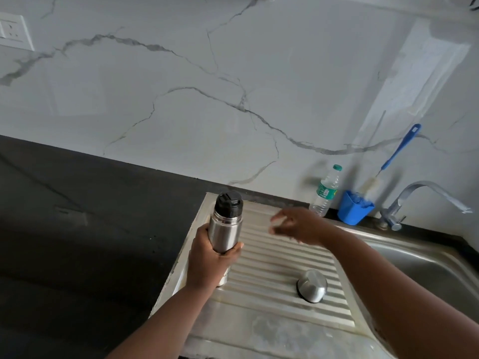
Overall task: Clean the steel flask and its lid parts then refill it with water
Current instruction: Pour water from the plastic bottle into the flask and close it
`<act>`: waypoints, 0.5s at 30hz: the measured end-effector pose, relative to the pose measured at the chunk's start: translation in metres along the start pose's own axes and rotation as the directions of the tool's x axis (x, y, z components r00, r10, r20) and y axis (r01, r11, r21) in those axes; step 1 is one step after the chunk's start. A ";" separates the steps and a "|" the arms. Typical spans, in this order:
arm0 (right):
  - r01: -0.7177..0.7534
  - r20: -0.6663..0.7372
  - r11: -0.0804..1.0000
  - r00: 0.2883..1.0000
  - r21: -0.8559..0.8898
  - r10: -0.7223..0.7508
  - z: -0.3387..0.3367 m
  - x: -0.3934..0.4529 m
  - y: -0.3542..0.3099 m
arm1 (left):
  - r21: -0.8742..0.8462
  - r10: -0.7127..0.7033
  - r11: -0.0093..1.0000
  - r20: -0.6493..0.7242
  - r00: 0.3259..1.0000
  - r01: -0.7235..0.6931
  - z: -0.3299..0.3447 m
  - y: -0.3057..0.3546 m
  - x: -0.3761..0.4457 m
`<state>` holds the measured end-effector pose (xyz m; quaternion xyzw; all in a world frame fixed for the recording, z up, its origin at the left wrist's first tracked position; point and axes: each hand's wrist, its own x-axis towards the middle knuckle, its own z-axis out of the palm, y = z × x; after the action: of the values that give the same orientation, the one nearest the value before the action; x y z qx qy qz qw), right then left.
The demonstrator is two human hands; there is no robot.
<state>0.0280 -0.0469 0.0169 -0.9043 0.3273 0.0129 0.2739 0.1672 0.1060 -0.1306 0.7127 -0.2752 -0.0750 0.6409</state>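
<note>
My left hand (pixel 211 260) grips the steel flask (pixel 225 229) around its middle, holding it upright over the left edge of the ribbed steel drainboard (pixel 280 257). A black stopper lid (pixel 228 204) sits on the flask's mouth. The steel outer cap (pixel 312 285) lies upside down on the drainboard, to the right of the flask. My right hand (pixel 298 225) hovers blurred above the drainboard, right of the flask's top, fingers loose and holding nothing.
The sink basin (pixel 425 265) lies at the right with a chrome tap (pixel 414 200) behind it. A blue cup (pixel 354 207) holding a blue-handled bottle brush (pixel 396 154) and a plastic water bottle (pixel 327 190) stand against the marble wall. Black countertop (pixel 77 216) spreads to the left.
</note>
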 end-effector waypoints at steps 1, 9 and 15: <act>-0.042 0.026 0.992 0.999 -0.121 0.046 0.004 -0.002 0.021 | -0.011 -0.002 1.000 0.001 1.000 0.002 0.000 0.000 0.000; -0.221 0.137 0.846 0.936 -0.485 0.323 0.055 -0.019 0.104 | -0.008 -0.032 0.999 -0.021 0.999 0.032 0.004 0.008 -0.003; -0.172 0.172 0.931 0.956 -0.321 0.236 0.055 -0.016 0.113 | -0.018 -0.030 0.999 -0.063 0.998 0.029 0.013 0.021 -0.009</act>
<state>-0.0435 -0.0821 -0.0819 -0.8900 0.3836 0.1857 0.1621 0.1474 0.0989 -0.1153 0.7132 -0.2435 -0.0639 0.6542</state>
